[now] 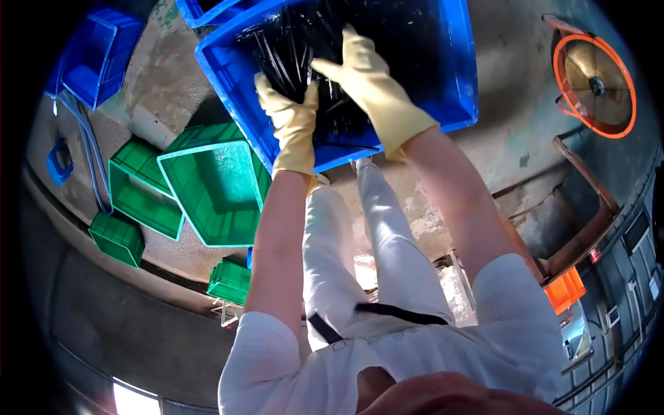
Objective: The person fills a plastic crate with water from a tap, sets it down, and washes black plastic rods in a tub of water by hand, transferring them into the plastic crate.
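Observation:
Both of my hands wear pale yellow rubber gloves and reach into a large blue bin (453,121). Dark, glossy strip-like material (282,59) lies inside it. My left hand (290,124) is at the bin's near left part, thumb and fingers apart, with its fingertips at the strips. Farther in and to the right, my right hand (370,86) has its thumb and fingers spread over the dark contents. Neither glove is visibly closed on anything. Glare and deep shadow hide how deep the material goes.
Green crates (207,187) stand on the floor at the left, with a blue crate (104,59) and blue hose (90,149) beyond. An orange-rimmed fan (595,86) stands at the right, near a brown metal frame (588,169) and an orange box (565,289).

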{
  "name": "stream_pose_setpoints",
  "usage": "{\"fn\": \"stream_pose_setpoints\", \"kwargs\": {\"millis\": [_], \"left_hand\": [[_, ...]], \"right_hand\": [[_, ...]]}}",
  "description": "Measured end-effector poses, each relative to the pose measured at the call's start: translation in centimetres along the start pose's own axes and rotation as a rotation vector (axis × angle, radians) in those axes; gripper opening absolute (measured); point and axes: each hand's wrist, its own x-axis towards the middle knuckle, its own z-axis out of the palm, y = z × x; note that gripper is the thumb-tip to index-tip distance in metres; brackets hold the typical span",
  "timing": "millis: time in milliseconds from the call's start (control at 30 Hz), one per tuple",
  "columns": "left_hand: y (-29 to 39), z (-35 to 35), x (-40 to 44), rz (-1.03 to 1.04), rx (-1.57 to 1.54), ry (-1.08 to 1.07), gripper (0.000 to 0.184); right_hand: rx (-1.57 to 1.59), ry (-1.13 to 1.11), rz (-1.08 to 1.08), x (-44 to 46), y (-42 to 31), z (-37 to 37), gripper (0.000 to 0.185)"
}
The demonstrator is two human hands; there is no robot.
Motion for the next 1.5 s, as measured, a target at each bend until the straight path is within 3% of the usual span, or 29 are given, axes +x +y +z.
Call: {"fn": "stream_pose_setpoints", "kwargs": {"millis": [67,100,133,200,233,267,333,433,500,533,600,633,667,733,800,867,933,1000,1067,1100,1133,1200,1267,1300,1333,1400,1433,1467,1500], "left_hand": [[-1.7,0.0,0.9,0.022,0.044,-0.016,0.102],[-1.2,-0.7,0.9,-0.032,-0.112,-0.074,0.098],[-1.4,-0.9,0.9,-0.03,-0.105,-0.07,0.098],[-2.1,-1.1,0.9,-0.047,-0.26,-0.007,0.091],[-3.0,0.1,0.2,-0.075,-0.221,0.128,0.084],[-2.9,-0.1,0.1,-0.074,-0.22,0.132,0.084],[-2.7,-0.9,-0.3,-0.308,-0.425,0.042,0.08],[-2.6,-3.4,-1.0,-0.367,-0.31,-0.201,0.101],[-1.2,-5.0,-2.2,-0.313,-0.025,-0.377,0.124],[0.9,-5.6,-2.2,-0.335,0.337,-0.529,0.139],[1.8,-5.1,-3.6,-0.291,0.413,-0.579,0.15],[1.0,-4.1,-3.7,-0.306,0.387,-0.549,0.152],[1.7,-4.1,-3.2,-0.342,0.331,-0.504,0.149],[3.9,-4.4,-1.6,-0.53,0.207,-0.49,0.142],[-2.2,-1.1,-1.7,-0.096,0.158,-0.135,0.112],[-0.4,-2.4,-0.8,-0.457,0.04,-0.253,0.102],[-0.2,-3.6,-0.1,-0.479,-0.056,-0.302,0.092],[1.1,-4.4,-0.5,-0.587,-0.101,-0.304,0.085],[2.6,-5.7,0.0,-0.704,-0.088,-0.476,0.072],[-2.9,-2.5,-0.3,-0.608,0.042,-0.574,0.056],[-6.0,-1.5,-0.9,-0.388,0.254,-0.83,0.05],[-1.1,-5.8,-0.6,0.232,0.761,-0.857,0.051],[-4.0,-3.4,-0.2,-0.477,0.053,-0.676,0.05],[0.8,-4.3,0.4,-0.649,-0.286,-0.445,0.057],[3.1,-4.1,0.3,-0.65,-0.194,-0.252,0.066],[2.1,-2.0,0.8,-0.55,-0.547,-0.3,0.072],[-0.5,1.1,1.5,-0.557,-0.455,-0.297,0.076],[1.5,0.8,1.4,-0.556,-0.413,-0.268,0.079],[2.5,0.3,1.2,-0.556,-0.413,-0.27,0.079]], "right_hand": [[0.08,0.214,-0.146,2.1,3.2,1.3,0.077],[0.293,0.111,-0.151,4.0,5.3,1.4,0.059],[0.363,-0.014,-0.063,2.3,4.6,-2.2,0.056],[0.428,0.355,-0.083,5.9,10.1,3.1,0.062],[0.716,0.121,-0.09,5.4,11.2,1.5,0.067],[0.736,0.331,-0.194,3.4,11.7,1.3,0.065],[0.758,0.341,-0.169,1.1,12.4,-1.1,0.063],[0.487,0.604,-0.316,-2.9,14.1,0.2,0.058],[0.764,0.195,-0.316,-5.6,12.9,1.4,0.059],[0.817,0.063,-0.377,-6.0,12.6,3.2,0.058],[0.947,0.154,-0.21,-7.2,9.0,6.1,0.049],[1.026,0.083,-0.139,-5.8,8.7,7.2,0.029],[1.513,0.192,-0.802,-1.6,10.3,11.6,0.015],[1.32,0.188,-0.22,-3.9,4.5,6.0,0.019],[1.243,0.143,-0.423,-2.9,2.8,3.8,0.021],[1.02,0.234,-0.387,-2.5,0.7,0.9,0.018],[0.625,0.51,-0.578,-0.9,-0.7,-0.5,0.025],[0.582,0.066,-0.207,-2.5,-2.8,-3.7,0.07],[0.956,0.032,-0.292,-3.1,-2.5,-3.3,0.069],[0.914,0.146,-0.293,-4.1,-2.1,-4.0,0.071],[0.71,0.257,-0.197,-4.9,-2.3,-5.2,0.068],[0.328,0.757,-0.298,-0.4,3.8,-2.0,0.045],[0.313,0.581,0.236,-0.4,6.9,-0.4,0.071],[0.235,0.631,0.165,1.2,10.0,2.4,0.088],[0.259,0.371,0.353,0.2,8.8,1.5,0.106],[0.219,0.358,0.387,0.5,7.2,1.8,0.115],[0.487,0.287,0.413,0.7,7.3,2.7,0.12],[0.477,0.173,0.449,0.4,6.1,2.4,0.114],[0.593,0.217,0.382,-1.3,5.1,2.6,0.106]]}}
